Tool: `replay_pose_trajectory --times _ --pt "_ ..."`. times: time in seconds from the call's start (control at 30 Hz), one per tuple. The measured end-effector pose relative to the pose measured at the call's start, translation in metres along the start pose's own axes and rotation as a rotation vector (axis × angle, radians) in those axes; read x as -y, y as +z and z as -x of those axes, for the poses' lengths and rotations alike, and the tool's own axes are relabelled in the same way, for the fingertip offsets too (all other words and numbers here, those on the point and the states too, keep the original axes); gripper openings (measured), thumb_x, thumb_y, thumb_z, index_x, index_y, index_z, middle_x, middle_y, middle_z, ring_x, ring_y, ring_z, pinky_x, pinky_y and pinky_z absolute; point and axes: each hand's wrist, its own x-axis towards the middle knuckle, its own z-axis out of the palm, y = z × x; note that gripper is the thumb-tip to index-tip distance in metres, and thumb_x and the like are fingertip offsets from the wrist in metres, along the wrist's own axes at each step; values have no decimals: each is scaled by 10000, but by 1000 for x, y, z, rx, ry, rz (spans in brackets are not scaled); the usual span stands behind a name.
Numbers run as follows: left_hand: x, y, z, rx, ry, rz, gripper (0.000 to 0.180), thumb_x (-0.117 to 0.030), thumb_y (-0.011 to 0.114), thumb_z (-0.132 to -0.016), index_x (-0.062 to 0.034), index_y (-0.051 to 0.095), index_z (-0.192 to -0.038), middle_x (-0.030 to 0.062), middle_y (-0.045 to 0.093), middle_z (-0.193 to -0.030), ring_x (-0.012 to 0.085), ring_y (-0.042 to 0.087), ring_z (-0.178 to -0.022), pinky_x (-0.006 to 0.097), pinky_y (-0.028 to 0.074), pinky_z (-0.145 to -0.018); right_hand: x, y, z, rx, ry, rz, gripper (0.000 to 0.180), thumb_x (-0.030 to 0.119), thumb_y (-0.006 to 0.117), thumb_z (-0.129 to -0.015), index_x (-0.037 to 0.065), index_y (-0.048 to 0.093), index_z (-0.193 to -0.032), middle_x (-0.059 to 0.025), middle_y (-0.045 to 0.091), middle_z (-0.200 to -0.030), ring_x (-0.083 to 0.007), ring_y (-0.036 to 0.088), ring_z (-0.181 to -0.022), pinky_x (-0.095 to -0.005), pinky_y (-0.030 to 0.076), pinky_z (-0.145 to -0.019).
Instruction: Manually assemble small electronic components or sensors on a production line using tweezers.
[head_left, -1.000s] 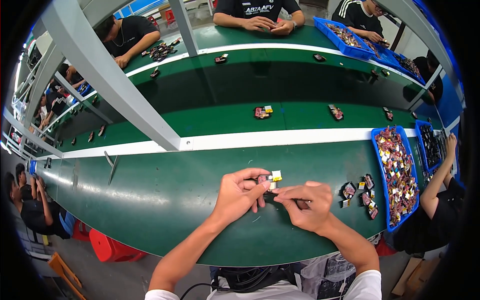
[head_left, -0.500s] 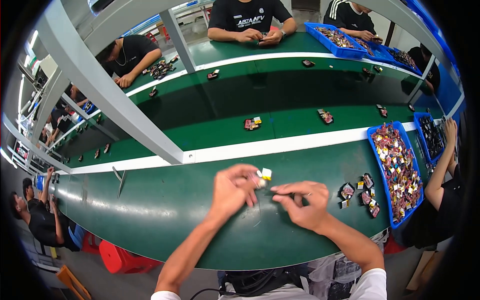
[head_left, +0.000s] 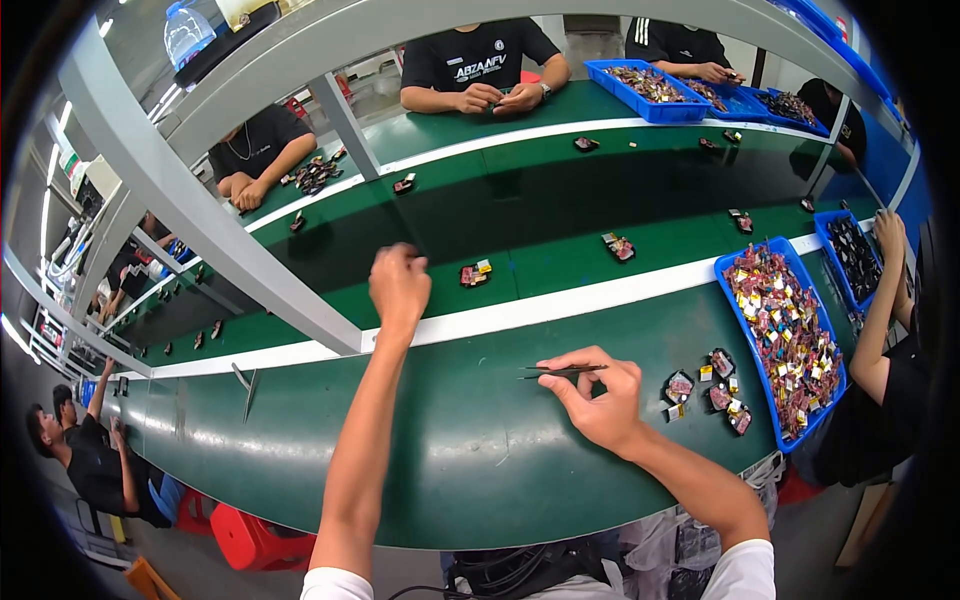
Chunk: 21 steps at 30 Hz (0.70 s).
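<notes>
The right hand [head_left: 603, 400], right of the frame's centre, grips dark tweezers [head_left: 575, 370], tips pointing left. The left hand [head_left: 400, 288], left of centre and higher, is blurred with fingers curled; whether it holds anything cannot be told. Toward the right, small assemblies [head_left: 719, 397] lie clustered on the green tabletop [head_left: 470, 450], near a blue tray [head_left: 747, 345] heaped with parts.

Red stool [head_left: 248, 540] lower left; clear blue-tinted bottle [head_left: 187, 38] upper left

Apparent circuit assemblies [head_left: 718, 398] lie between tweezers [head_left: 578, 369] and tray [head_left: 785, 443]
</notes>
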Motion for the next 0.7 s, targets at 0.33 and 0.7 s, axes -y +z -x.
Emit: replay_pose_trajectory --times 0.33,0.7 --pt "-18 25 -7 475 -471 416 118 -45 728 -859 62 692 -822 119 692 -690 145 636 -509 284 522 -457 -1 5 3 -33 19 -16 166 7 818 -771 13 730 -912 -32 709 -713 -38 393 -411 -208 383 -453" --pt "-35 -46 51 484 -496 773 111 -53 618 -913 51 607 -947 79 625 -669 107 532 -478 248 357 -392 1 4 6 29 116 -86 140 -6 803 -786 -9 714 -893 -41 746 -836 -13 399 -432 -192 372 -460"
